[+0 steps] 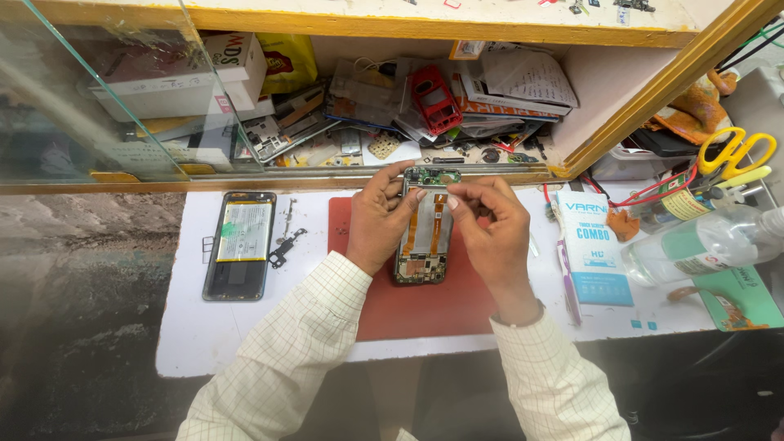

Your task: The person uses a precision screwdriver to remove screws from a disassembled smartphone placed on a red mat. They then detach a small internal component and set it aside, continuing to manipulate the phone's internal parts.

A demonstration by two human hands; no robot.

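Red rubber mat (425, 314) lies on the middle of the white tabletop (204, 335), and on it rests an opened phone (422, 265) with its back cover off, orange ribbon cables and a green circuit board at its far end showing. The left hand (377, 219) wraps around the phone's left side, its fingers curled over the upper edge and pressed against the frame. The right hand (488, 224) comes in from the other side, thumb and forefinger pinched together just at the top of the phone near the green board; what sits between those fingertips is too small to tell. Both sleeves are pale checked cloth. Toward the left edge of the tabletop lies a second phone (240, 245), also opened, its pale battery facing up, with a few small metal parts (286, 245) just beside it. Near the right edge sit a white and blue box (594, 245), a clear plastic bottle (710, 241) lying on its side and yellow-handled scissors (735, 153). Behind the tabletop's far edge, a low shelf (367, 184) holds a clutter of phone parts, papers and a red phone frame (434, 100)
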